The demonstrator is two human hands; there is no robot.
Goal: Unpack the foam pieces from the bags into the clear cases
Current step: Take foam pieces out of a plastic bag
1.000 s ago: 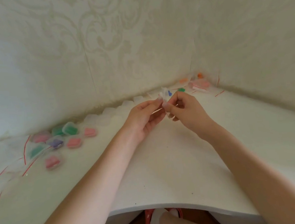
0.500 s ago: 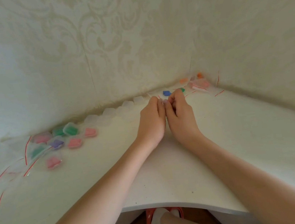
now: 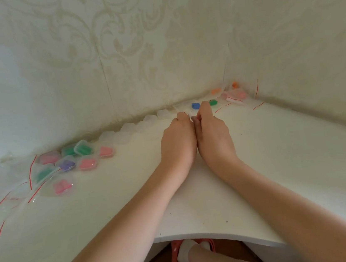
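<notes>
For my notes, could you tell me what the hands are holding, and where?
Left hand and right hand pinch something small and clear between their fingertips; what it is cannot be told.

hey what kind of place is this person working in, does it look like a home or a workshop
Most likely a home, a room corner. Patterned wallpaper covers both walls, a plain white table fits the corner, and the person's foot wears a sock and red slipper. No workshop tools show, only small clear cases and bags.

Filled clear cases [image 3: 87, 163] lie left; loose blue foam piece [image 3: 195, 106] lies far.
</notes>
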